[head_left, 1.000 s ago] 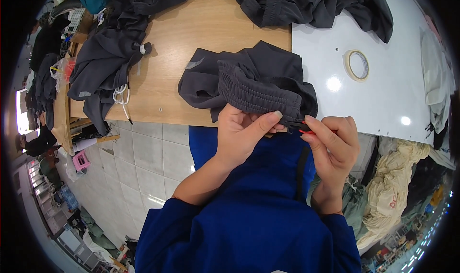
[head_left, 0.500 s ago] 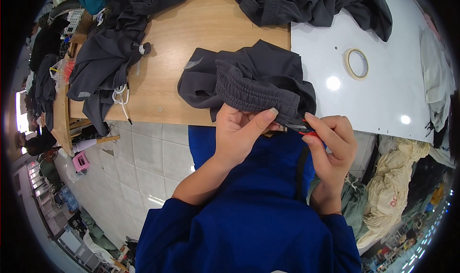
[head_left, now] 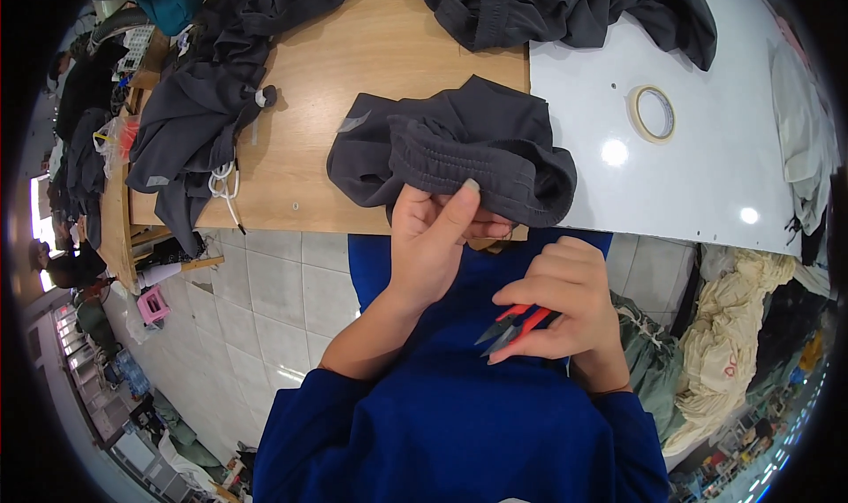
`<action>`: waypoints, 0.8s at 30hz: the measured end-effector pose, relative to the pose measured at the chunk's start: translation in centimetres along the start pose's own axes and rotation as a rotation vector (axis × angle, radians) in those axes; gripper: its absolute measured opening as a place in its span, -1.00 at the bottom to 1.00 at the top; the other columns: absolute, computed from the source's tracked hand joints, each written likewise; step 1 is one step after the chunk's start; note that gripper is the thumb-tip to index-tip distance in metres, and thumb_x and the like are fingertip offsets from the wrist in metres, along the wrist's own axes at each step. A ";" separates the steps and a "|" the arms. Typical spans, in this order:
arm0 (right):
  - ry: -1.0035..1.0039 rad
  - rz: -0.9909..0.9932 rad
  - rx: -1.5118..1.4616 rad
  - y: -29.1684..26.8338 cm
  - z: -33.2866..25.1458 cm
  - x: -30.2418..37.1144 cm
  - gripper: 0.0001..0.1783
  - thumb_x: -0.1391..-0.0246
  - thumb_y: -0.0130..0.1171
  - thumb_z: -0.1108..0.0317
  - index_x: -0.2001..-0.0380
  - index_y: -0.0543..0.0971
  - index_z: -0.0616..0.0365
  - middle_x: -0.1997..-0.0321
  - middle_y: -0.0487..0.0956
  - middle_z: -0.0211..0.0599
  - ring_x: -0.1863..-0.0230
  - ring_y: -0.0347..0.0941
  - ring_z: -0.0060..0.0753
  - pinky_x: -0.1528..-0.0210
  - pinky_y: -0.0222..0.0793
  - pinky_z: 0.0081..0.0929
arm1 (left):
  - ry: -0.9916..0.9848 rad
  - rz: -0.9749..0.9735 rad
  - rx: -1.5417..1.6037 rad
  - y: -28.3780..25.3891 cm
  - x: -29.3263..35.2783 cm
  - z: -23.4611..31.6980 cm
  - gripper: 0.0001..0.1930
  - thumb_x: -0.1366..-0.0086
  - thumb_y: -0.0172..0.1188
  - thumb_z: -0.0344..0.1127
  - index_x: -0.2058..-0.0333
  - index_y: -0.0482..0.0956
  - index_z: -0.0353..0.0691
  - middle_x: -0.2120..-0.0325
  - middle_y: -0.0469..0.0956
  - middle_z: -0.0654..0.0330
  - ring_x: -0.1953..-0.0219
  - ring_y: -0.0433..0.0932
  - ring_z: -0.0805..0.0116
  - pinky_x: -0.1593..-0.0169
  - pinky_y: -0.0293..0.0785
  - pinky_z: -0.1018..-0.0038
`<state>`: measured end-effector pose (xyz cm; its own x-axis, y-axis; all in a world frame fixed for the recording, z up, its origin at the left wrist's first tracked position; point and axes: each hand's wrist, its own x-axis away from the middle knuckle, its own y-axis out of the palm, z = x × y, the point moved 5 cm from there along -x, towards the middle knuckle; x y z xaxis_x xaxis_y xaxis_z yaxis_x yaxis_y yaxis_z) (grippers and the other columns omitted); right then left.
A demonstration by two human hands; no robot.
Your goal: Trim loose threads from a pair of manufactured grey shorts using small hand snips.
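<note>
A dark grey garment with a gathered elastic waistband lies at the near edge of the table. My left hand pinches that waistband from below, thumb on top and fingers behind it. Close to my body, below the table edge, my right hand is closed round small red-handled thread snips. Their dark blades point left and down, slightly apart, and touch no cloth.
More dark grey garments lie at the far right and at the left, where a white cord hangs. A tape roll rests on the white board. Cream cloth bundles stand right; a pink stool is left.
My right hand has drawn the snips away from the waistband, down and left toward my body. The left thumb has shifted a little left and up along the band.
</note>
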<state>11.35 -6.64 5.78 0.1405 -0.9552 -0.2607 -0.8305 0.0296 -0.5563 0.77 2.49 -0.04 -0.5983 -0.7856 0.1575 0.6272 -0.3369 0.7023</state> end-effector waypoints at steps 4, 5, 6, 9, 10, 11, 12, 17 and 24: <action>0.326 0.613 -0.140 -0.6 1.3 0.0 -0.31 0.60 0.49 0.18 0.23 0.55 0.20 0.73 0.31 -0.46 0.71 0.18 -0.47 0.62 0.08 -0.50 | -0.023 0.000 -0.024 -0.3 -0.2 0.1 -0.76 -0.35 -0.18 -0.32 0.07 0.28 -0.27 0.20 0.49 0.04 0.23 0.55 0.29 0.24 0.54 0.42; 0.178 0.475 0.042 -0.1 1.7 -0.1 -0.36 0.55 0.48 0.21 0.24 0.55 0.20 0.74 0.30 -0.46 0.70 0.17 -0.49 0.63 0.06 -0.52 | -0.025 -0.002 -0.024 -0.4 -0.2 0.0 -0.76 -0.35 -0.18 -0.32 0.07 0.28 -0.27 0.20 0.49 0.04 0.23 0.55 0.29 0.24 0.54 0.42; 0.029 0.332 0.220 0.5 2.3 0.0 -0.41 0.50 0.46 0.23 0.25 0.56 0.20 0.75 0.28 -0.47 0.70 0.15 -0.51 0.63 0.04 -0.53 | -0.023 0.021 -0.017 -0.6 -0.1 -0.2 -0.76 -0.35 -0.19 -0.32 0.07 0.27 -0.26 0.19 0.49 0.05 0.21 0.54 0.30 0.22 0.53 0.42; -0.133 0.298 0.081 1.0 1.7 0.7 -0.52 0.42 0.41 0.30 0.26 0.59 0.10 0.75 0.34 -0.47 0.72 0.21 -0.47 0.66 0.07 -0.56 | -0.023 0.038 -0.017 -1.3 -0.1 0.2 -0.76 -0.36 -0.20 -0.30 0.06 0.27 -0.24 0.18 0.49 0.07 0.18 0.53 0.32 0.18 0.52 0.42; -0.134 0.297 0.079 1.1 1.6 0.7 -0.52 0.42 0.41 0.30 0.26 0.59 0.10 0.75 0.34 -0.47 0.72 0.21 -0.47 0.66 0.07 -0.56 | -0.029 0.029 -0.021 -1.3 -0.1 0.3 -0.76 -0.36 -0.20 -0.30 0.05 0.27 -0.23 0.18 0.48 0.08 0.18 0.53 0.33 0.18 0.52 0.43; -0.037 0.398 0.072 0.8 2.0 0.7 -0.54 0.41 0.40 0.30 0.28 0.59 0.11 0.76 0.31 -0.48 0.72 0.19 -0.48 0.67 0.06 -0.56 | -0.028 0.031 -0.022 -1.5 0.0 0.3 -0.76 -0.36 -0.20 -0.30 0.05 0.27 -0.23 0.18 0.48 0.08 0.18 0.53 0.33 0.18 0.52 0.43; 0.062 0.499 0.064 0.4 2.4 0.9 -0.56 0.40 0.39 0.30 0.30 0.60 0.11 0.78 0.27 -0.49 0.73 0.17 -0.49 0.67 0.04 -0.56 | -0.026 0.035 -0.037 -1.7 0.0 0.3 -0.75 -0.36 -0.19 -0.30 0.05 0.27 -0.23 0.17 0.48 0.08 0.18 0.53 0.32 0.18 0.52 0.43; 0.215 0.496 0.057 1.0 1.4 -0.1 -0.47 0.39 0.39 0.31 0.19 0.57 0.12 0.77 0.25 -0.48 0.73 0.16 -0.50 0.65 0.05 -0.59 | 0.027 0.058 -0.077 -1.6 0.6 0.4 -0.76 -0.34 -0.13 -0.33 0.05 0.27 -0.24 0.16 0.47 0.06 0.17 0.53 0.30 0.16 0.51 0.40; -0.076 0.331 0.153 1.3 1.7 -0.8 -0.53 0.37 0.37 0.31 0.24 0.58 0.09 0.75 0.31 -0.47 0.71 0.20 -0.45 0.64 0.07 -0.56 | 0.068 0.045 -0.118 -1.7 0.8 0.8 -0.75 -0.30 -0.05 -0.38 0.06 0.28 -0.28 0.15 0.46 0.06 0.15 0.51 0.29 0.11 0.49 0.37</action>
<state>11.07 -5.31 3.88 -0.0776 -0.8623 -0.5003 -0.7484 0.3820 -0.5422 -1.17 2.80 -0.55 -0.5359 -0.8332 0.1365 0.7092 -0.3565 0.6083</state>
